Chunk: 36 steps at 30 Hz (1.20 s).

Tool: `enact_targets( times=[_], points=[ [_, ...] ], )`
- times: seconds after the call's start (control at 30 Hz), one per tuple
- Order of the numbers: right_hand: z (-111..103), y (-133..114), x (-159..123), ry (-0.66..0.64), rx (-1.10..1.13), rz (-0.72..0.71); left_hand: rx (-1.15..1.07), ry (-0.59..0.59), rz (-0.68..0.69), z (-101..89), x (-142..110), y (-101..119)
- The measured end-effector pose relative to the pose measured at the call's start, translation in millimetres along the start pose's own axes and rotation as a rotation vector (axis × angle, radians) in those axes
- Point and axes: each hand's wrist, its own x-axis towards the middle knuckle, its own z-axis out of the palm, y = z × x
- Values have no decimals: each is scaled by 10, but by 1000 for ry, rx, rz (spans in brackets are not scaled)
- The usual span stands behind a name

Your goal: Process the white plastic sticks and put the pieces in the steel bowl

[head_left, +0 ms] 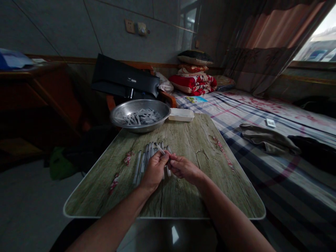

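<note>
My left hand is closed around a slim pale tube that looks like a pen barrel, tilted with its far end up and to the left. Against its near end press the fingers of my right hand, thumb and forefinger pinched; whatever lies between them is too small to make out. Beneath and beyond both hands, a row of similar translucent tubes lies side by side on the wood-patterned table. Part of that row is hidden by my hands.
A metal basin heaped with small pale pieces stands at the table's far left, beside a shallow white tray. Behind them a black monitor leans on a chair. A bed with folded bedding runs along the right.
</note>
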Motion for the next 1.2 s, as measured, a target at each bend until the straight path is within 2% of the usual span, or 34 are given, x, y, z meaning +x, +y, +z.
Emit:
enact_targets(
  times=[0.23, 0.6, 0.7, 0.83, 0.93, 1.1, 1.2],
  points=[
    [44, -39, -27, 28, -41, 22, -20, -9, -9, -66, -29, -47],
    [57, -18, 1, 40, -59, -22, 38, -46, 48, -121, 31, -133],
    [53, 31, 32, 46, -41, -73, 64, -53, 63, -139, 51, -133],
    [27, 93, 79, 87, -132, -190, 124, -83, 108, -141, 36, -123],
    [30, 101, 81, 105, -168, -193, 163, -85, 135, -142, 21, -111],
    [71, 51, 37, 68, -179, -191, 108, -64, 77, -176, 39, -134],
    [69, 27, 18, 88, -225, -175, 14, -45, 20, -173, 53, -163]
  ],
)
